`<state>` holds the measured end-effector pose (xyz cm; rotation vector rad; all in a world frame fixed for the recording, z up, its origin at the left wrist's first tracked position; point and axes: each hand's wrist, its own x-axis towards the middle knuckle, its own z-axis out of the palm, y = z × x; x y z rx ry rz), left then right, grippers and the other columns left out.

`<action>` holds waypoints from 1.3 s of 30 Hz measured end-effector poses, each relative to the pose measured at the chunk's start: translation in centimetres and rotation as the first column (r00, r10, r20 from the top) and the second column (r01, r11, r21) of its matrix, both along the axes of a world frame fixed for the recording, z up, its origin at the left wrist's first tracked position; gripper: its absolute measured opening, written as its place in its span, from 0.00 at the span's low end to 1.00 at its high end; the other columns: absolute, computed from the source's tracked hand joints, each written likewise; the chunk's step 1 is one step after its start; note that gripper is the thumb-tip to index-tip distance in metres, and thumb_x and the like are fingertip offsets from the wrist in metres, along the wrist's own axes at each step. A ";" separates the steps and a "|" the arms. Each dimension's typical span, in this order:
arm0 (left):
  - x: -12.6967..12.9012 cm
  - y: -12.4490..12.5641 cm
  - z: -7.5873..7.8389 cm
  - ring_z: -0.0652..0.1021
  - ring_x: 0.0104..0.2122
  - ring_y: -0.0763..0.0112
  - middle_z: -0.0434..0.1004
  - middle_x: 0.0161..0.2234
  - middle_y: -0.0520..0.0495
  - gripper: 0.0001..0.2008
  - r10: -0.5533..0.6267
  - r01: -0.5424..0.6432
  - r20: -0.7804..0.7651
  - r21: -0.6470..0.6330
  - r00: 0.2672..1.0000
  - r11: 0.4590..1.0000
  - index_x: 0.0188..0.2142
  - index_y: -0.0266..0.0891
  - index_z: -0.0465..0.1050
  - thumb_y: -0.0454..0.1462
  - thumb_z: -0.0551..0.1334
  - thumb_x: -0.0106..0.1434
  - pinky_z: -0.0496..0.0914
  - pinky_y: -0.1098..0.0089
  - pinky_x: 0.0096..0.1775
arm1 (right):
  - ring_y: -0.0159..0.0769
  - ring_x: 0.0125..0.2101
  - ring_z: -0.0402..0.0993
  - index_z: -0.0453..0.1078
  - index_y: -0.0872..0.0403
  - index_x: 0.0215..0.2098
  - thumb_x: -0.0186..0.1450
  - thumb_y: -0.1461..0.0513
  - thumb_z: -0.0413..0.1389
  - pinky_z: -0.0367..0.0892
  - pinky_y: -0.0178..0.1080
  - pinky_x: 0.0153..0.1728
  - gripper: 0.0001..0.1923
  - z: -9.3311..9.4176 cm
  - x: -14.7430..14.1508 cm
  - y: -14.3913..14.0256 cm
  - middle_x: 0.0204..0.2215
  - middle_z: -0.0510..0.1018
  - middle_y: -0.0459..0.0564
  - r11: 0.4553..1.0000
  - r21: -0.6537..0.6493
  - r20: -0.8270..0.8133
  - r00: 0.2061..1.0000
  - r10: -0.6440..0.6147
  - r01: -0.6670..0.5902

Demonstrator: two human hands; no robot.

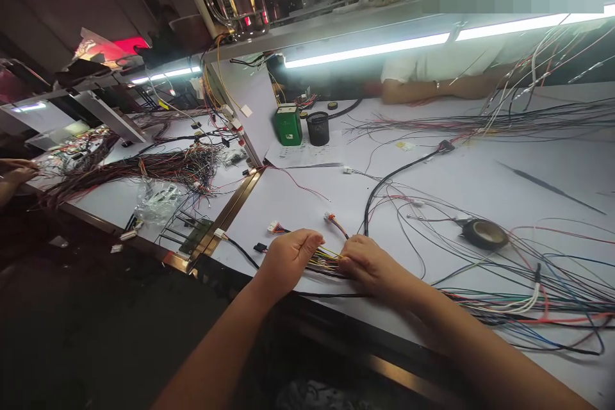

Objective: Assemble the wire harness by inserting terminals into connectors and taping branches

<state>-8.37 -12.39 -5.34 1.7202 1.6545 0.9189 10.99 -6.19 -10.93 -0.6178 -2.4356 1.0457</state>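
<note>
Near the front edge of the white table (pixel 298 198), my left hand (pixel 288 259) is closed around a bundle of thin wires (pixel 327 258), yellow and dark ones among them. My right hand (pixel 368 262) grips the same wires a short way to the right. White connectors (pixel 275 227) and a black connector (pixel 260 248) stick out beyond my left hand. An orange-and-white connector (pixel 329 217) on a short wire stub points away above my right hand. From there a black sheathed cable (pixel 379 186) curves up across the table. My fingertips partly hide the wires.
A roll of black tape (pixel 484 234) lies among loose wires at right. Tweezers (pixel 557 188) rest farther right. A green box (pixel 288 125) and a black mesh cup (pixel 318 129) stand at the back. Across the table is another person's arm (pixel 418 91); wire bundles (pixel 144 170) lie left.
</note>
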 end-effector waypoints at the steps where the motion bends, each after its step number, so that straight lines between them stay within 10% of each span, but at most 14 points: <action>1: 0.0 0.1 0.0 0.76 0.34 0.68 0.78 0.32 0.49 0.17 0.000 0.000 0.009 -0.008 1.000 1.000 0.34 0.40 0.76 0.45 0.52 0.67 0.65 0.71 0.39 | 0.36 0.34 0.63 0.63 0.51 0.28 0.71 0.52 0.38 0.58 0.42 0.43 0.21 0.0 0.1 0.1 0.27 0.69 0.48 1.000 -0.023 -0.006 1.000 0.003 -0.003; 6: -0.4 0.8 -1.0 0.72 0.28 0.71 0.73 0.26 0.49 0.20 0.086 -0.055 0.221 -0.143 0.971 0.988 0.36 0.38 0.77 0.51 0.55 0.63 0.64 0.72 0.34 | 0.37 0.35 0.63 0.64 0.52 0.28 0.71 0.51 0.38 0.59 0.41 0.43 0.22 0.2 0.0 0.2 0.28 0.70 0.48 0.993 -0.115 -0.025 1.000 0.013 -0.016; 11: 0.1 0.3 -3.7 0.62 0.19 0.79 0.67 0.27 0.53 0.37 0.172 0.081 0.743 -0.291 0.647 0.953 0.59 0.43 0.61 0.61 0.52 0.58 0.59 0.74 0.24 | 0.35 0.34 0.64 0.65 0.52 0.27 0.71 0.50 0.38 0.61 0.39 0.41 0.24 -0.6 0.3 0.6 0.28 0.69 0.47 0.977 -0.213 -0.053 0.998 -0.028 0.016; 14: 1.4 -0.4 -5.0 0.66 0.25 0.79 0.70 0.32 0.50 0.30 0.183 0.129 0.800 -0.308 0.572 0.943 0.54 0.41 0.68 0.51 0.66 0.54 0.62 0.74 0.29 | 0.34 0.34 0.65 0.66 0.53 0.27 0.71 0.51 0.39 0.61 0.37 0.41 0.23 -0.8 0.5 0.7 0.29 0.70 0.47 0.967 -0.254 -0.078 0.996 -0.035 0.014; 23: 4.0 0.0 -6.4 0.68 0.27 0.76 0.70 0.26 0.51 0.10 0.160 0.021 0.772 -0.219 0.615 0.975 0.34 0.35 0.77 0.41 0.63 0.60 0.64 0.73 0.33 | 0.33 0.35 0.70 0.71 0.52 0.30 0.72 0.53 0.37 0.64 0.36 0.41 0.24 0.1 0.2 0.9 0.29 0.75 0.46 0.964 -0.251 -0.115 0.991 0.062 -0.090; 27: 4.3 -0.2 -6.5 0.68 0.28 0.76 0.69 0.28 0.52 0.10 0.228 -0.125 0.699 -0.196 0.678 0.973 0.34 0.36 0.74 0.42 0.63 0.60 0.65 0.73 0.33 | 0.37 0.39 0.70 0.71 0.51 0.43 0.66 0.53 0.52 0.64 0.40 0.41 0.13 0.0 0.6 -0.2 0.37 0.77 0.49 0.985 -0.043 0.003 0.986 -0.170 0.170; 32: 5.4 -0.7 -6.8 0.69 0.29 0.74 0.67 0.28 0.52 0.11 0.287 -0.237 0.660 -0.166 0.694 0.957 0.34 0.37 0.70 0.43 0.60 0.63 0.67 0.72 0.34 | 0.40 0.37 0.69 0.73 0.53 0.36 0.64 0.57 0.57 0.59 0.45 0.43 0.08 -0.1 0.6 -2.2 0.33 0.77 0.51 0.830 0.396 0.008 0.903 -0.430 0.392; 39: 5.9 -1.3 -6.6 0.70 0.31 0.73 0.69 0.30 0.50 0.11 0.320 -0.300 0.588 -0.134 0.743 0.944 0.34 0.37 0.70 0.44 0.58 0.64 0.67 0.71 0.35 | 0.37 0.33 0.70 0.72 0.53 0.32 0.65 0.60 0.56 0.59 0.41 0.39 0.07 -1.1 0.0 -2.7 0.29 0.78 0.48 0.794 0.406 -0.076 0.883 -0.464 0.452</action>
